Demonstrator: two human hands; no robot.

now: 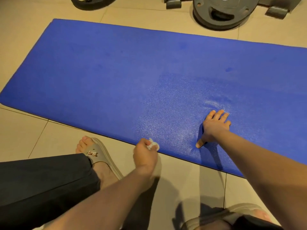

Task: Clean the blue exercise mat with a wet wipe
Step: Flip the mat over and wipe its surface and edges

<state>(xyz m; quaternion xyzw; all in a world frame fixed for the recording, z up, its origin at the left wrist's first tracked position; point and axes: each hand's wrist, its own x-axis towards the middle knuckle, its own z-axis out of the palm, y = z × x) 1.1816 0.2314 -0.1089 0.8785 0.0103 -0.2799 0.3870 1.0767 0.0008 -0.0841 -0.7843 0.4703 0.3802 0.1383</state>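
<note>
Two bare forearms reach up from the bottom edge, the right one covering part of a beige sandal (244,208) that the frame also cuts off. The left hand (146,155) curls its fingers round a crumpled white wet wipe (153,144), mostly hidden in the fist, at the near edge of the blue exercise mat (116,72). The right hand (216,126) presses flat on the mat, fingers straight and spread, thumb out. The mat lies on the tiled floor (25,138), its right end out of frame; a glistening patch (166,113) lies by both hands. Weight plates (222,12) at the top are cropped.
</note>
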